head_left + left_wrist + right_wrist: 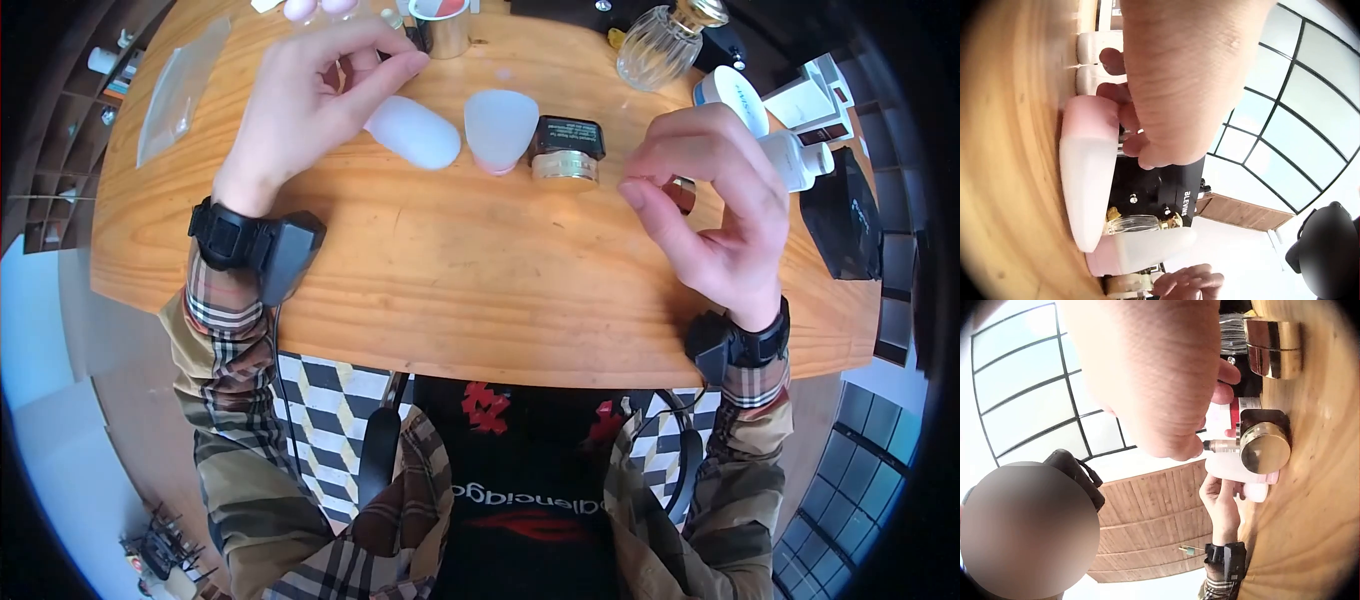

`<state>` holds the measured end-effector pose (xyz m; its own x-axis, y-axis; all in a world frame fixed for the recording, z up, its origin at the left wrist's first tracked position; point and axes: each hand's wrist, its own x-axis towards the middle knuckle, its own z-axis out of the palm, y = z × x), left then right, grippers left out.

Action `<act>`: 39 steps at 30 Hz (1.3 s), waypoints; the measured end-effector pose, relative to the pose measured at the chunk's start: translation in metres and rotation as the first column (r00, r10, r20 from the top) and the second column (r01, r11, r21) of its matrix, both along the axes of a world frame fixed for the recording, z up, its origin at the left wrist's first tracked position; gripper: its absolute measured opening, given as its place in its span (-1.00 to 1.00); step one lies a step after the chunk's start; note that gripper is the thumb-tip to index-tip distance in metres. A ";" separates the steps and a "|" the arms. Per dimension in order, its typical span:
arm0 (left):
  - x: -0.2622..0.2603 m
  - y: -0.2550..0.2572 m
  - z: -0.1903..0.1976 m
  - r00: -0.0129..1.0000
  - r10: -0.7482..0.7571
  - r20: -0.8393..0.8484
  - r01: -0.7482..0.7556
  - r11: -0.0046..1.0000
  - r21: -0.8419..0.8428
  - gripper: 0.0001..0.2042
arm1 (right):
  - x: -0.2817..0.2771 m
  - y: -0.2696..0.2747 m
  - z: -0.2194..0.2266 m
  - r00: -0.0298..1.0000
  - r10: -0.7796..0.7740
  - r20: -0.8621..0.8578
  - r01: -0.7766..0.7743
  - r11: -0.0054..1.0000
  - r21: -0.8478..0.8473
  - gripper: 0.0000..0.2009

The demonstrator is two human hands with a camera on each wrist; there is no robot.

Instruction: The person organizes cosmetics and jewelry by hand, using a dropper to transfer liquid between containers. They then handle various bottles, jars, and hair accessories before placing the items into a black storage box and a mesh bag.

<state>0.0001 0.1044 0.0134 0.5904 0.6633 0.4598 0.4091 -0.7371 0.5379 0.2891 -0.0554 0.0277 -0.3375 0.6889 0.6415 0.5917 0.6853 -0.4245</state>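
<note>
My left hand hovers at the far left, fingers loosely curled, over a white bottle lying on its side. In the left wrist view its fingertips overlap the bottle's pink end. Beside that bottle, a second white bottle stands on its pink base. To its right is a dark jar with its gold lid facing forward. My right hand is raised at the right with thumb and index fingertips close together and nothing visible between them. Behind its fingers a gold-brown round container rests on the table.
Along the back stand a cup and a ribbed glass bottle with a gold cap. White containers, boxes and a black case line the right side. A clear plastic pouch lies at the left edge of the table.
</note>
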 end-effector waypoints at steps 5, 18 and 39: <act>-0.010 0.001 0.014 0.979 -0.184 -0.089 0.185 0.983 0.003 -0.80 | -0.001 0.000 0.000 1.000 -0.017 0.006 0.016 1.000 0.017 -0.78; -0.012 -0.007 0.015 0.890 -0.405 -0.212 0.361 0.907 -0.218 -0.55 | -0.001 -0.002 -0.001 1.000 -0.025 -0.007 0.024 0.999 -0.035 -0.77; -0.079 0.087 -0.002 0.354 0.229 0.907 0.038 0.965 -0.258 -0.64 | -0.005 -0.004 -0.001 0.997 -0.055 -0.056 0.054 0.998 -0.013 -0.78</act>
<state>-0.0787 0.1915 0.0110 -0.1958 0.8331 0.5172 -0.3858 -0.5503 0.7405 0.2842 -0.0595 0.0264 -0.2629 0.7129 0.6501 0.6030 0.6475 -0.4661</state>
